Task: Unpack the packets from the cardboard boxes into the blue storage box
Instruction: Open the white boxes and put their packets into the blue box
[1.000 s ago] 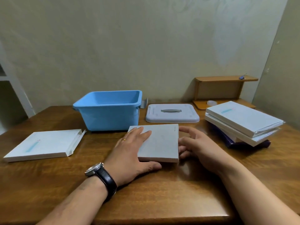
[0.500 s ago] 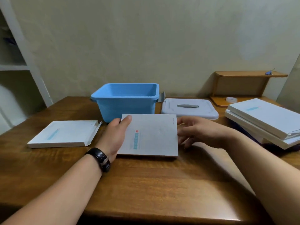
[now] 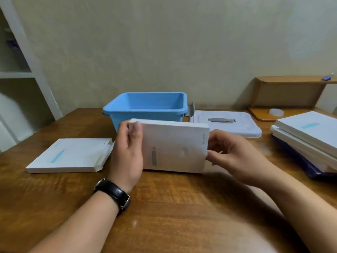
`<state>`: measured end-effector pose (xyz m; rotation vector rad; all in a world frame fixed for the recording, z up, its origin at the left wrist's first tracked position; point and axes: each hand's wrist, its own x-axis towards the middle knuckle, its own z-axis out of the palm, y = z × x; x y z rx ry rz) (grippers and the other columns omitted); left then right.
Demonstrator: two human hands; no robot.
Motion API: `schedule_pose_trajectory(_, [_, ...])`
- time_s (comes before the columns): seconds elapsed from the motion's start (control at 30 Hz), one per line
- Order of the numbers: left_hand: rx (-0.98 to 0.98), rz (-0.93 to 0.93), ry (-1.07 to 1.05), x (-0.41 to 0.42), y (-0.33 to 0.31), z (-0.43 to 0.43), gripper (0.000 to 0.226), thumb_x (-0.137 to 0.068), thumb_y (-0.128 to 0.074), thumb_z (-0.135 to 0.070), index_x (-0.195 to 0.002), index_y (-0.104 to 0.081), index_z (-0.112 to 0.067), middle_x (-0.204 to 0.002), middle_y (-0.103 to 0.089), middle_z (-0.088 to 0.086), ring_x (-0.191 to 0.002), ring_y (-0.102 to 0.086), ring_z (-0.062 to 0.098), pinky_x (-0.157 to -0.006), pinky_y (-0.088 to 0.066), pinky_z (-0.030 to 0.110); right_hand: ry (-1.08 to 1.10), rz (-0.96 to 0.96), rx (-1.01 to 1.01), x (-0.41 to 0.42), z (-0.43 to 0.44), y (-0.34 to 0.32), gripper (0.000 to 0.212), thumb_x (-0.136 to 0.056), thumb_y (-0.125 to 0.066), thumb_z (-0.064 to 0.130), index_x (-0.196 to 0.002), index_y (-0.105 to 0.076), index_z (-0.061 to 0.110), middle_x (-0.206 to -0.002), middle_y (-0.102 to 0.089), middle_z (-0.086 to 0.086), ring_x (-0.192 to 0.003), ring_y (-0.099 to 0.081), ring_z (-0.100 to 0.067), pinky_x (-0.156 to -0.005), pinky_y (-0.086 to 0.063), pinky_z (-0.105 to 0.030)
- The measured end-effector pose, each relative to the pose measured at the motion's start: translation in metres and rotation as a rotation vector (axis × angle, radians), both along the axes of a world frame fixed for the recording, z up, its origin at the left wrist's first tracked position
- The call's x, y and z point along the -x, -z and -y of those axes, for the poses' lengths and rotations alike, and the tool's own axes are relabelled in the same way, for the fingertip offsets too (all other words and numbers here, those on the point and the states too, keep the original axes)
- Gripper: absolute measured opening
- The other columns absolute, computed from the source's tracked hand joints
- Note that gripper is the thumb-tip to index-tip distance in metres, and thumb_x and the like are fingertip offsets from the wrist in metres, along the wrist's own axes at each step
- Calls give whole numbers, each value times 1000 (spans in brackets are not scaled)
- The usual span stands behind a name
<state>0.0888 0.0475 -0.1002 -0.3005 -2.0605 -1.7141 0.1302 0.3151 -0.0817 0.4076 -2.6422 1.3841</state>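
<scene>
Box (image 3: 175, 147) held up on edge, tilted, just off or barely touching the table (image 3: 164, 207) near its middle, directly in front of the bin (image 3: 145, 106). Left hand (image 3: 127, 152) clamped on the left end, thumb over the front face, fingers behind. Right hand (image 3: 235, 156) at the right end, fingertips pinching or picking at the closing flap; whether anything is actually gripped there cannot be told through the blur.

Risks from here, as judgement only:
- Flap torn or crumpled if pulled hard while pinned by one-sided support.
- Packets sliding out onto the table instead of into the bin once the right end is opened with that end tipped low; nothing of the contents visible yet.
- Box slipping from the left hand's narrow grip if tugged sideways.
- Bin nudged toward the back edge, or against the lid (image 3: 226, 123) beside it, if pushed forward.

Opened box (image 3: 67, 156) flat toward the left edge, flap loose; stack (image 3: 306, 136) of more at the right edge, well apart.
</scene>
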Motion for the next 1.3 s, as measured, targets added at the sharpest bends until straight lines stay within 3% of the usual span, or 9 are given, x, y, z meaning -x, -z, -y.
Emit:
schedule_pose_trajectory(0.07, [-134, 66, 43, 1, -1, 0, 43, -101, -38, -67, -118, -62, -35, -108, -74, -22, -102, -69, -2, -85, -52, 29, 26, -105, -59, 0, 7, 4, 28, -101, -72, 16, -114, -71, 40, -106, -75, 28, -100, -70, 4, -80, -58, -16])
schedule_pose_trajectory(0.2, [-238, 115, 46, 5, -2, -1, 38, -101, -45, -69, -107, -72, -42, -115, -78, -10, -111, -73, 10, -101, -56, 45, -28, -48, -15, 2, 5, 6, 40, -103, -66, 8, -135, -69, 32, -125, -76, 18, -118, -69, -2, -96, -61, -28])
schedule_pose_trajectory(0.33, [-389, 173, 50, 9, -5, 2, 39, -104, -47, -63, -121, -71, -38, -117, -79, -6, -108, -75, 12, -95, -58, 43, 6, -59, 209, -4, 10, 2, 44, -101, -72, 15, -134, -52, 36, -117, -71, 5, -104, -74, -14, -85, -65, -30])
schedule_pose_trajectory(0.43, [-408, 199, 59, 9, -7, 3, 38, -103, -45, -65, -122, -70, -43, -116, -80, -8, -106, -76, 11, -88, -57, 41, 80, -324, 57, -5, 15, 6, 46, -100, -74, 15, -117, -48, 49, -120, -58, 10, -99, -68, -11, -84, -60, -24])
schedule_pose_trajectory(0.57, [-416, 225, 73, 9, -9, 2, 39, -102, -44, -68, -118, -71, -45, -114, -80, -7, -100, -77, 10, -85, -58, 42, 59, -394, -228, -3, 20, 8, 18, -107, -60, 26, -115, -62, 43, -133, -43, 20, -116, -48, 2, -89, -59, -20])
schedule_pose_trajectory(0.73, [-405, 229, 60, 7, -9, 2, 43, -100, -44, -69, -122, -70, -43, -113, -80, -8, -104, -76, 15, -88, -58, 45, 3, -245, 11, -2, 15, 7, 16, -103, -60, 49, -111, -72, 44, -120, -61, 22, -117, -62, -2, -94, -62, -31])
schedule_pose_trajectory(0.87, [-375, 234, 48, 6, -9, 1, 39, -99, -46, -68, -113, -71, -42, -112, -81, -6, -101, -77, 13, -96, -59, 49, -71, -98, 138, 0, 15, 10, 33, -93, -60, 58, -109, -79, 37, -113, -68, 20, -116, -66, -3, -97, -62, -34])
schedule_pose_trajectory(1.13, [-352, 285, 79, 4, -13, 3, 33, -98, -45, -71, -110, -70, -51, -113, -80, -10, -104, -77, 12, -103, -55, 58, -180, 195, 277, -4, 13, 2, 35, -97, -52, 51, -120, -76, 39, -121, -75, 28, -116, -66, 11, -92, -56, -15])
schedule_pose_trajectory(1.3, [-321, 277, 89, 3, -14, 3, 38, -97, -47, -71, -112, -71, -46, -115, -80, -8, -109, -75, 15, -106, -53, 59, -121, 94, 76, -2, 11, 5, 29, -103, -63, 35, -129, -74, 43, -133, -71, 28, -125, -63, 6, -102, -55, -23])
